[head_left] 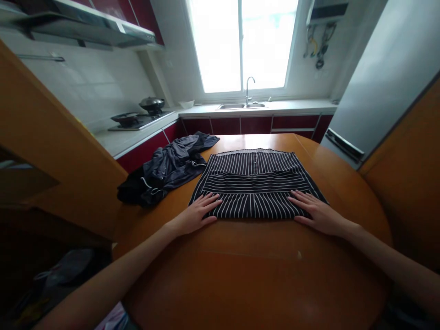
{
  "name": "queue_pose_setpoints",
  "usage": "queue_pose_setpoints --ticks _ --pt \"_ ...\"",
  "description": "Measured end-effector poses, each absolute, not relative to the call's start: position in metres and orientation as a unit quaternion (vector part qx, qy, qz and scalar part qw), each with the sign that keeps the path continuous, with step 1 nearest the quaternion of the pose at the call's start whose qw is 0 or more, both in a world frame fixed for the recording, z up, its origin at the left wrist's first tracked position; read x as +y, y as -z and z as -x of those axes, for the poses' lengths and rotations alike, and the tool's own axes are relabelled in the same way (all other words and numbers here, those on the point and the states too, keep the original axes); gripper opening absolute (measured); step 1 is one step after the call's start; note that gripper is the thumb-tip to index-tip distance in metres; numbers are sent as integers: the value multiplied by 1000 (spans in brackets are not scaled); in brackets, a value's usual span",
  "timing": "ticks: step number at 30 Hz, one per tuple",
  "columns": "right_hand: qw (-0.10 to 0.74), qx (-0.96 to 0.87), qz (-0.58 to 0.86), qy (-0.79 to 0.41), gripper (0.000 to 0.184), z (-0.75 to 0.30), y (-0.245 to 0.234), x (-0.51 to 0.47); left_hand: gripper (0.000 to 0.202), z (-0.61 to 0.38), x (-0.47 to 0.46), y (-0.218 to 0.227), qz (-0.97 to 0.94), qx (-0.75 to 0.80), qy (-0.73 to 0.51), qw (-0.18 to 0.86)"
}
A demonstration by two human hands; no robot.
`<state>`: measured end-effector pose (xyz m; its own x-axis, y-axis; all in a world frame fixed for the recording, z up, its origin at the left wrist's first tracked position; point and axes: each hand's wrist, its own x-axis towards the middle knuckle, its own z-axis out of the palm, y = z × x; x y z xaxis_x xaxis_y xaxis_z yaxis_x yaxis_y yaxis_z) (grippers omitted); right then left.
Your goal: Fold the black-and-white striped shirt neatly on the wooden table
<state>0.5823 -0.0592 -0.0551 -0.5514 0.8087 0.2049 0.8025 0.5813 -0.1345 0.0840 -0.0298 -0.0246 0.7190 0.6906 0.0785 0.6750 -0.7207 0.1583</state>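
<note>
A black and white striped garment [252,183] lies folded and flat on the wooden table, probably a shirt, with a small button on its far half. Its stripes run lengthwise at the near and far parts and crosswise in the middle. My left hand [198,213] rests on its near left corner, fingers stretched out. On the near right corner lies my right hand [316,212], palm down with the fingers apart. Neither hand grips the cloth.
A crumpled dark jacket-like garment [168,167] with white cords lies at the table's left side. The rounded wooden table [247,270] stands between a wooden frame on the left and a fridge [374,87] on the right. Beyond are a sink [232,106] and stove [144,120].
</note>
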Motion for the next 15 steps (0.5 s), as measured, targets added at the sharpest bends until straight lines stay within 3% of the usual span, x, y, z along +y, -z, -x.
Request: queue_pose_setpoints --ticks 3,9,15 --pt "135 -895 425 14 52 -605 53 -65 57 -62 -29 20 -936 338 -90 45" --pt "151 -888 428 76 60 -628 50 -70 67 -50 -25 17 -932 340 -114 52" --pt "190 -871 452 -17 47 -641 47 -74 61 -53 -28 15 -920 356 -140 80"
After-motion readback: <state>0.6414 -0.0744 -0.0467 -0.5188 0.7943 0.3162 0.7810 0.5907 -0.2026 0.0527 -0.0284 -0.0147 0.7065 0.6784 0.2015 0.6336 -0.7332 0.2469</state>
